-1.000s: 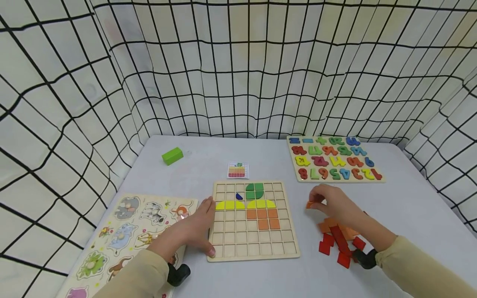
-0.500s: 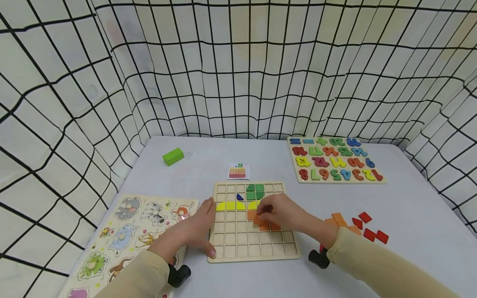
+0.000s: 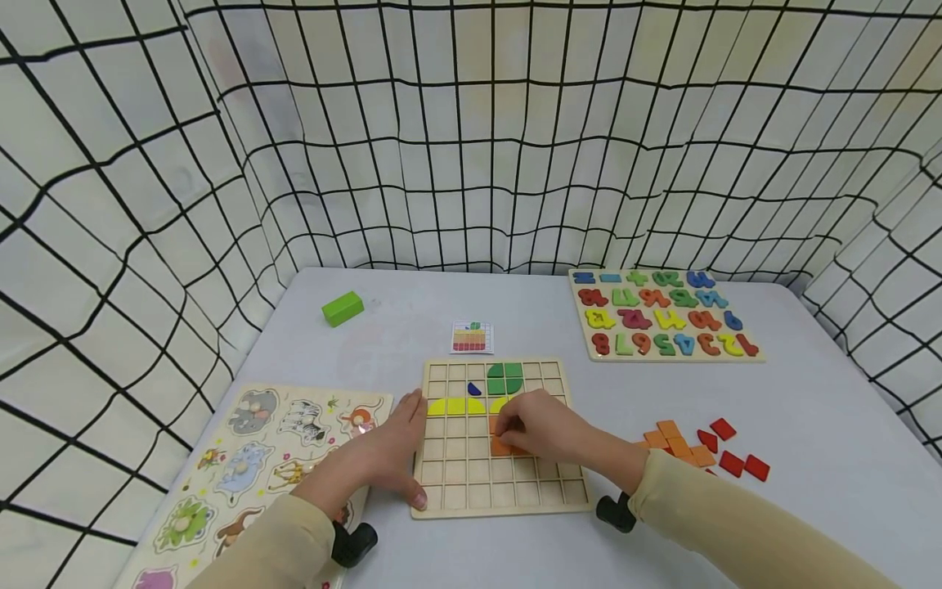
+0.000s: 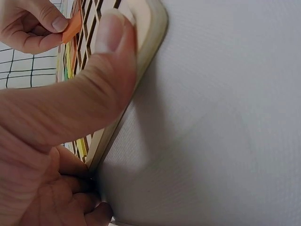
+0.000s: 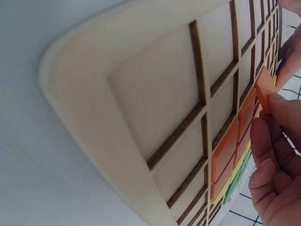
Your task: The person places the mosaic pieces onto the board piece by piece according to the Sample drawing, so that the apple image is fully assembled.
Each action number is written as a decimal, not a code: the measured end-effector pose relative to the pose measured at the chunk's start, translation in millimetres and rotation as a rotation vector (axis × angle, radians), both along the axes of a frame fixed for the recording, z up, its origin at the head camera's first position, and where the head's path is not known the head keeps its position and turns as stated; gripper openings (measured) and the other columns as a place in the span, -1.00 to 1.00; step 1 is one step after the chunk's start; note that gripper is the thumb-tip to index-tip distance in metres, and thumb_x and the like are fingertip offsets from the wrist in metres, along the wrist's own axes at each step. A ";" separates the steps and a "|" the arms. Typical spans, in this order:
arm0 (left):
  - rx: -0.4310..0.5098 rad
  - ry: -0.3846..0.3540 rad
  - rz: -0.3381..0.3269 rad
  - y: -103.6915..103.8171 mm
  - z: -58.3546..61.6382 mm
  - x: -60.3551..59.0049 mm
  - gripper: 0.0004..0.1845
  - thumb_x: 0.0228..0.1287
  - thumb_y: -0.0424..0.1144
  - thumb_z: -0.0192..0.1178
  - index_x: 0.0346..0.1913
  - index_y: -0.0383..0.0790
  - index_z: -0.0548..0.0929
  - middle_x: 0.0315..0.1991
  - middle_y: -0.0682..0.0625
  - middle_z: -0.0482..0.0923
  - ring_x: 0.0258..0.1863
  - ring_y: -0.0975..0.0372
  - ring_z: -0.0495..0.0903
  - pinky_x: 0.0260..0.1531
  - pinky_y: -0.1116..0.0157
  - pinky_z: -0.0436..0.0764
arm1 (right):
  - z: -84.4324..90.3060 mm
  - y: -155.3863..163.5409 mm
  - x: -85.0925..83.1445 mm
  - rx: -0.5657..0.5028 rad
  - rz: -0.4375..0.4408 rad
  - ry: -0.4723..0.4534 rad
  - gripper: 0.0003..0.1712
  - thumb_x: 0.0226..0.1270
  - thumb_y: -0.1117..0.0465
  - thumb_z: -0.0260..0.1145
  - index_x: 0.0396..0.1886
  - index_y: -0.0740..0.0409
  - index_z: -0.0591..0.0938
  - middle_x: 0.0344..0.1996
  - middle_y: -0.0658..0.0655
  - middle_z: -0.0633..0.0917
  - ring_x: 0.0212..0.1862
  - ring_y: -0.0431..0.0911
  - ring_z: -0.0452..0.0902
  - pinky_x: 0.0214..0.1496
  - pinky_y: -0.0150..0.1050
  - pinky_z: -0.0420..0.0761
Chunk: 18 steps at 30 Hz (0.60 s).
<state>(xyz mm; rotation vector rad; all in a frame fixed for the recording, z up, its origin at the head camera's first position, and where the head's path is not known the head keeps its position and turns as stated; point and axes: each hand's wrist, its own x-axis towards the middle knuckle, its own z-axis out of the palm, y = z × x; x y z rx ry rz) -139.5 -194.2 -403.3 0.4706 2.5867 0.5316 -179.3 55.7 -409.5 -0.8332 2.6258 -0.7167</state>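
My left hand [image 3: 393, 458] rests at the left edge of a wooden grid board [image 3: 452, 474], its thumb [image 4: 113, 52] on the near-left corner. Between the thumb and index finger of my right hand [image 3: 540, 427] is an orange square tile [image 5: 265, 89], tilted, with its lower edge at a grid cell. It sits left of the orange tiles [image 5: 225, 148] lying in the board. A row of yellow pieces [image 3: 455, 406], a green leaf shape [image 3: 504, 379] and a small blue piece [image 3: 474, 388] lie in other cells. The right hand hides part of the orange rows.
Loose orange tiles [image 3: 668, 429] and red tiles [image 3: 732, 464] lie right of the board. Behind it is a pattern card [image 3: 472, 337]. An animal puzzle [image 3: 243, 470] lies left, a number puzzle [image 3: 662, 315] back right, a green block [image 3: 343, 308] back left. Netting [image 3: 459, 147] surrounds the table.
My right hand has carried an orange tile from the loose pile leftward onto the board and lowered it toward the second orange row. The left hand has stayed put.
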 end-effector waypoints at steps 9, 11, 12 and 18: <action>0.004 0.004 0.006 0.5 0.1 0.2 0.45 -0.25 -0.09 0.73 0.55 -0.63 -0.05 0.63 -0.46 -0.23 0.64 -0.24 -0.20 0.58 -0.13 0.08 | -3.6 -2.7 -0.5 0.063 0.026 0.076 -0.97 0.30 0.26 0.48 -0.31 0.11 0.82 -0.38 -0.08 0.74 -0.29 -0.23 0.51 -0.22 -0.44 0.63; 0.000 0.004 0.006 0.8 0.6 0.4 0.45 -0.25 -0.08 0.73 0.55 -0.63 -0.06 0.63 -0.45 -0.23 0.64 -0.24 -0.20 0.58 -0.13 0.08 | -3.7 -2.8 -0.2 0.070 0.036 0.085 -0.95 0.29 0.27 0.48 -0.28 0.13 0.82 -0.37 -0.07 0.75 -0.29 -0.23 0.52 -0.22 -0.44 0.63; -0.001 0.004 0.006 0.8 0.4 0.3 0.45 -0.25 -0.09 0.73 0.55 -0.63 -0.05 0.63 -0.45 -0.23 0.64 -0.24 -0.20 0.58 -0.13 0.08 | -3.9 -2.8 -0.1 0.072 0.038 0.089 -0.95 0.29 0.27 0.48 -0.28 0.13 0.82 -0.36 -0.07 0.75 -0.29 -0.23 0.52 -0.22 -0.44 0.64; 0.004 0.006 0.004 0.6 1.0 0.4 0.45 -0.25 -0.10 0.73 0.55 -0.63 -0.05 0.62 -0.46 -0.23 0.64 -0.25 -0.20 0.58 -0.13 0.08 | -3.6 -2.8 1.5 0.078 0.054 0.120 -0.95 0.27 0.28 0.50 -0.29 0.07 0.82 -0.34 -0.06 0.78 -0.29 -0.26 0.55 -0.16 -0.43 0.68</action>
